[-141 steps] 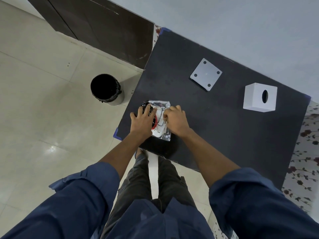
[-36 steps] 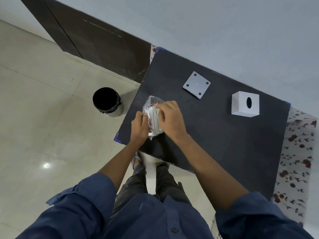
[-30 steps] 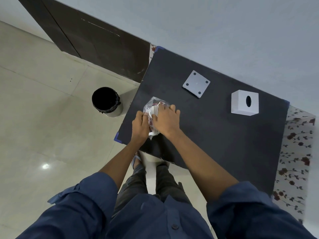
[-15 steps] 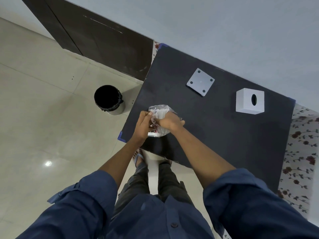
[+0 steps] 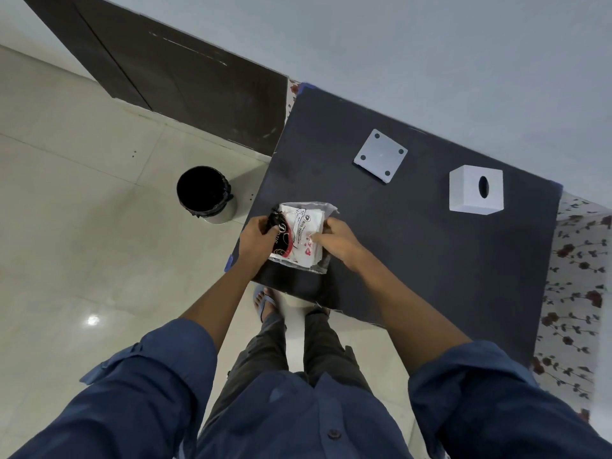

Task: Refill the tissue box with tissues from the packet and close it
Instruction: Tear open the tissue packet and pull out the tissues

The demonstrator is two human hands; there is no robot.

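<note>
A clear plastic tissue packet (image 5: 303, 231) with white, red and black print lies flat at the near left corner of the black table (image 5: 414, 253). My left hand (image 5: 256, 238) grips its left edge. My right hand (image 5: 336, 238) pinches its right side, fingers on the wrapper. The white cube tissue box (image 5: 475, 190) with an oval slot stands at the far right, well away from both hands. Its flat grey-white base panel (image 5: 381, 155), with four dark dots, lies apart at the far middle.
A black-lined waste bin (image 5: 205, 193) stands on the tiled floor left of the table. A dark wooden panel (image 5: 185, 77) leans along the wall behind it. A floral cloth (image 5: 573, 286) shows along the table's right edge. My feet are under the near edge.
The packet was held up on edge between both hands a second ago; now it lies flat, printed face up, with a hand on each side.
</note>
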